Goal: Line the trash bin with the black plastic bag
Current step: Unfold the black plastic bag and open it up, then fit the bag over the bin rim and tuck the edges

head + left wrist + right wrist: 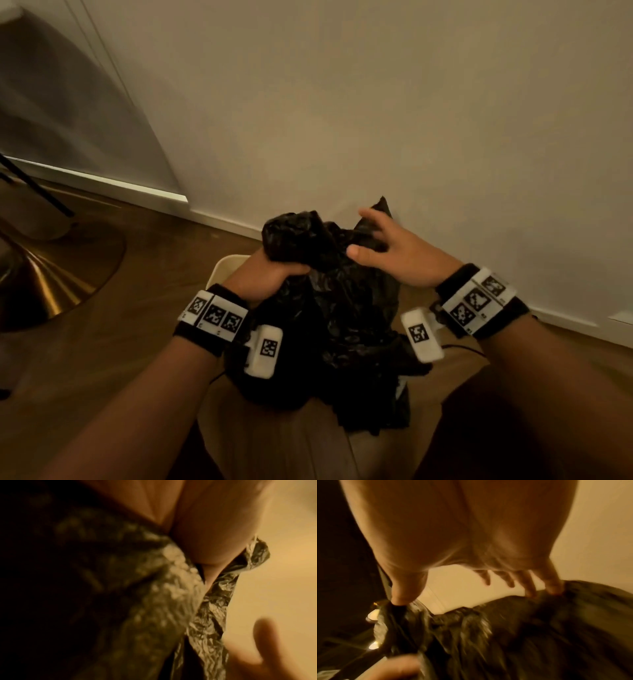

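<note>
A crumpled black plastic bag (342, 325) hangs in front of me over a cream trash bin (224, 270), of which only a piece of rim shows at the bag's left. My left hand (270, 274) grips a bunched upper part of the bag in its fist. In the left wrist view the bag (154, 588) runs under the palm (214, 527). My right hand (387, 246) is spread at the bag's top right. The right wrist view shows its thumb tip (399, 600) and two outer fingertips (553, 588) touching the plastic (539, 628), fingers fairly straight.
A pale wall (376, 102) with a white baseboard (222, 219) stands just behind the bin. The floor (154, 274) is wood. A brass lamp base (44, 274) sits at the left. A thin dark cable (462, 347) lies by my right wrist.
</note>
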Demonstrator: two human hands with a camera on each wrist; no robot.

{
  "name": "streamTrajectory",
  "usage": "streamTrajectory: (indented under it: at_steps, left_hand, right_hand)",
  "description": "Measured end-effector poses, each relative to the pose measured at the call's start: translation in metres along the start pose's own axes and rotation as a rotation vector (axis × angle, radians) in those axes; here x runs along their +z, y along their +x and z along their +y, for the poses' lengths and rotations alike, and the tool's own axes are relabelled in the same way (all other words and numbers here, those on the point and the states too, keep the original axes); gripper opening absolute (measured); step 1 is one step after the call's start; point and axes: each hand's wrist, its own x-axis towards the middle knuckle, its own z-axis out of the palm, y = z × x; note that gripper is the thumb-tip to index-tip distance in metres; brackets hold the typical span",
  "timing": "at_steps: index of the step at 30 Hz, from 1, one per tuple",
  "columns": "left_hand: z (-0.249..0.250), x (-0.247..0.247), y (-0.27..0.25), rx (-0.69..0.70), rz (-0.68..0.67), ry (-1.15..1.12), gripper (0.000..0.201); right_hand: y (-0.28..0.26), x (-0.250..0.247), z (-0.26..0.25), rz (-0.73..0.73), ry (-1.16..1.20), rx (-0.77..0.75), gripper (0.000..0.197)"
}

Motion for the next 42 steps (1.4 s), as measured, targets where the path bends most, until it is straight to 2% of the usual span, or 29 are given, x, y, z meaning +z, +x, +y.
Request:
streamTrajectory:
  at_steps: [1, 2, 4, 5, 8, 11, 13, 15, 17, 18, 20, 23, 24, 26, 28, 30, 32, 34, 35, 36, 37, 38, 39, 40, 42]
  left_hand:
    - [-0.003, -0.001, -0.002, -0.065, 0.029, -0.146, 0.028]
    - [-0.004, 0.001, -0.003, -0.118, 0.020, -0.307, 0.027]
    - [-0.005, 0.007, -0.005, -0.187, -0.080, -0.562, 0.033]
    - [-0.007, 0.011, -0.003, -0.214, -0.111, -0.632, 0.038]
    - [-0.012, 0.017, 0.001, -0.238, -0.100, -0.665, 0.038]
    - [-0.019, 0.011, 0.004, -0.269, -0.017, -0.695, 0.038]
    - [-0.025, 0.000, 0.005, -0.276, 0.063, -0.711, 0.028]
    - [-0.030, -0.012, 0.001, -0.256, 0.032, -0.732, 0.027]
    - [-0.029, -0.016, -0.004, -0.219, -0.006, -0.756, 0.025]
    - [-0.029, -0.013, -0.004, -0.193, -0.004, -0.746, 0.025]
    - [-0.028, -0.003, -0.001, -0.162, 0.052, -0.687, 0.025]
    - [-0.026, 0.012, 0.006, -0.178, 0.078, -0.639, 0.046]
    - [-0.026, 0.012, 0.008, -0.192, 0.079, -0.643, 0.047]
    - [-0.026, 0.010, 0.010, -0.229, 0.099, -0.657, 0.042]
    - [-0.026, 0.007, 0.011, -0.270, 0.140, -0.720, 0.044]
    - [-0.024, 0.007, 0.013, -0.297, 0.170, -0.792, 0.049]
    - [-0.016, 0.015, 0.013, -0.304, 0.195, -0.846, 0.040]
    - [-0.009, 0.021, 0.017, -0.271, 0.203, -0.911, 0.034]
    - [-0.003, 0.023, 0.019, -0.231, 0.216, -0.953, 0.037]
    - [0.001, 0.022, 0.020, -0.192, 0.242, -0.977, 0.038]
    - [0.005, 0.019, 0.019, -0.162, 0.274, -0.985, 0.036]
    - [0.005, 0.014, 0.019, -0.146, 0.286, -0.985, 0.035]
    - [0.006, 0.008, 0.017, -0.140, 0.274, -0.974, 0.034]
    - [0.003, 0.001, 0.017, -0.152, 0.250, -0.932, 0.034]
    - [-0.005, -0.011, 0.016, -0.197, 0.194, -0.792, 0.031]
  right_hand:
    - [0.001, 0.008, 0.009, -0.025, -0.009, 0.075, 0.106]
    - [0.003, 0.020, 0.015, -0.055, 0.064, 0.086, 0.108]
    - [0.010, 0.050, 0.018, -0.053, 0.271, -0.045, 0.088]
    - [0.013, 0.065, 0.015, -0.010, 0.275, -0.130, 0.072]
    - [0.020, 0.101, 0.005, 0.080, 0.004, -0.259, 0.044]
    - [0.018, 0.105, 0.008, 0.075, -0.121, -0.306, 0.042]
    - [0.015, 0.095, 0.017, 0.152, -0.130, -0.343, 0.054]
    - [0.016, 0.083, 0.029, 0.312, -0.129, -0.309, 0.087]
    - [0.021, 0.075, 0.033, 0.302, -0.044, -0.171, 0.123]
    - [0.024, 0.076, 0.033, 0.241, 0.017, -0.136, 0.129]
    - [0.027, 0.089, 0.028, 0.110, 0.097, -0.165, 0.118]
    - [0.028, 0.117, 0.018, 0.022, 0.051, -0.253, 0.074]
    - [0.027, 0.123, 0.016, 0.001, 0.048, -0.271, 0.067]
    - [0.025, 0.126, 0.018, 0.016, 0.087, -0.293, 0.065]
    - [0.022, 0.117, 0.023, 0.170, 0.104, -0.296, 0.078]
    - [0.023, 0.110, 0.028, 0.320, 0.111, -0.208, 0.112]
    - [0.032, 0.112, 0.030, 0.288, 0.109, -0.115, 0.137]
    - [0.047, 0.125, 0.029, 0.213, 0.122, -0.099, 0.139]
    - [0.054, 0.131, 0.033, 0.203, 0.147, -0.106, 0.135]
    - [0.058, 0.135, 0.039, 0.192, 0.169, -0.128, 0.123]
    - [0.056, 0.133, 0.045, 0.161, 0.169, -0.142, 0.099]
    - [0.054, 0.128, 0.051, 0.115, 0.154, -0.143, 0.067]
    - [0.050, 0.119, 0.060, 0.069, 0.119, -0.124, 0.035]
    - [0.047, 0.107, 0.072, 0.034, 0.095, -0.107, 0.011]
    - [0.042, 0.078, 0.092, 0.018, 0.034, -0.088, 0.005]
